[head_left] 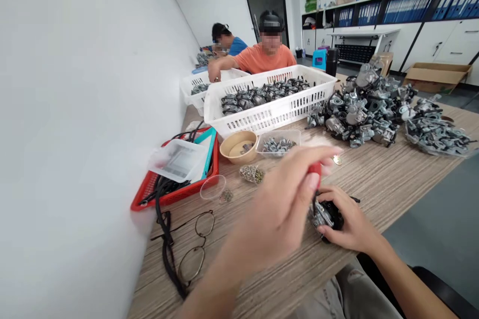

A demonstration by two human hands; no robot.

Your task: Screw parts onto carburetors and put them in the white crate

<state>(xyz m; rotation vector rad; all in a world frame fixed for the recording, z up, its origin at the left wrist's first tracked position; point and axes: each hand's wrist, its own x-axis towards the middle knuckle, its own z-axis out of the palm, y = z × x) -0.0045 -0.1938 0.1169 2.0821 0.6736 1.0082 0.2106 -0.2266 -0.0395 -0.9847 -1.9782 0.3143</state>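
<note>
My left hand (284,199), a little blurred, is closed round the red handle of a screwdriver (315,172). The screwdriver points down, its dark shaft meeting a metal carburetor (322,215); the exact contact of the tip is too small to make out. My right hand (348,222) grips that carburetor from the right side and steadies it on the wooden table (262,279). Fingers cover part of its black far side. Beyond my left hand stand a clear tub of small metal parts (279,144) and a pile of small brass-coloured and silver pieces (252,174).
A white crate (269,114) of carburetors stands ahead, beside a heap of carburetors (362,109) and a bag of metal parts (437,132). To the left are a red basket (175,192), a tan bowl (238,152) and eyeglasses (191,261). Two people sit across the table.
</note>
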